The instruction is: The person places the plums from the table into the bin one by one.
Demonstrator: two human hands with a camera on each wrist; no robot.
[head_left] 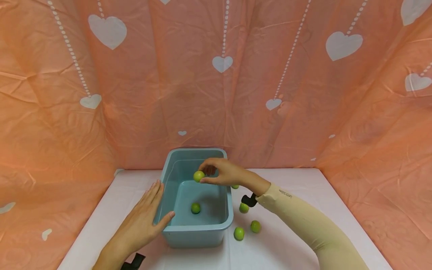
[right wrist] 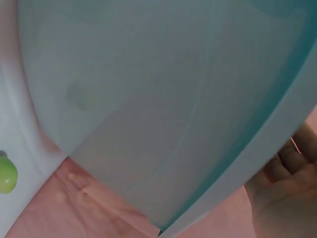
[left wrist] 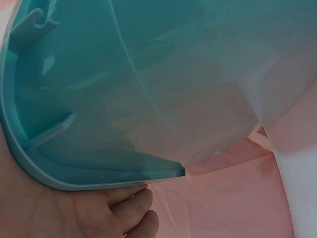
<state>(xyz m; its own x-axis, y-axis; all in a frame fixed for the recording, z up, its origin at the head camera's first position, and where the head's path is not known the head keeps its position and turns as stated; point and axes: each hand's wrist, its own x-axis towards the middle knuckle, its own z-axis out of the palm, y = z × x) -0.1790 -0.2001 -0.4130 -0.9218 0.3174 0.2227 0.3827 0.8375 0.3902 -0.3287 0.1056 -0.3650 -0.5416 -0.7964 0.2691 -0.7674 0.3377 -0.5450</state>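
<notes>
My right hand (head_left: 221,170) pinches a small round green fruit (head_left: 198,176) between thumb and fingertips, above the inside of a blue-grey plastic basin (head_left: 197,228). Another green fruit (head_left: 195,208) lies on the basin floor. My left hand (head_left: 143,215) rests along the basin's left rim, fingers straight and thumb reaching over the near left corner. In the left wrist view, the basin's outer wall (left wrist: 148,64) fills most of the frame, with the left hand (left wrist: 64,208) against its rim. The right wrist view shows the right hand (right wrist: 292,183) beyond the rim; the pinched fruit is hidden there.
Right of the basin, several green fruits lie on the white tabletop (head_left: 290,240), including one near the front (head_left: 239,233) and one beside it (head_left: 255,226). Others are partly covered by the right wrist. An orange curtain (head_left: 189,93) with white hearts encloses the back and sides.
</notes>
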